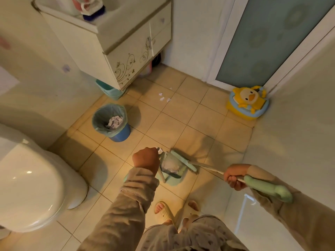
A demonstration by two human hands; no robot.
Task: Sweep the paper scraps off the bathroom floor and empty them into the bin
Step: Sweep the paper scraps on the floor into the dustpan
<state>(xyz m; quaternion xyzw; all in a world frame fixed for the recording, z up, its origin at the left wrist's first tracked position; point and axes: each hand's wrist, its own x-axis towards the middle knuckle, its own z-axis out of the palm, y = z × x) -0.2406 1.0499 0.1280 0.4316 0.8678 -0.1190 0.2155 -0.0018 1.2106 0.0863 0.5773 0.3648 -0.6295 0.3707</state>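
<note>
With the left hand (146, 159) closed around the dustpan (171, 168) handle and the right hand (235, 178) gripping the broom (183, 161), the person should keep the pan's lip flat on the floor before fetching the scraps (164, 97) near the cabinet (116, 46), beyond the bin (110, 122).

Warm-lit beige tiled floor (174, 124) — white toilet (36, 187), scroll-patterned vanity cabinet (116, 51), frosted glass door (268, 37).

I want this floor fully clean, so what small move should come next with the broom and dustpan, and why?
Probably carry the broom and dustpan forward to the scraps near the cabinet. The pan already holds paper, but several white bits lie on the tiles beyond the bin, so sweeping those first would save a second trip.
</note>
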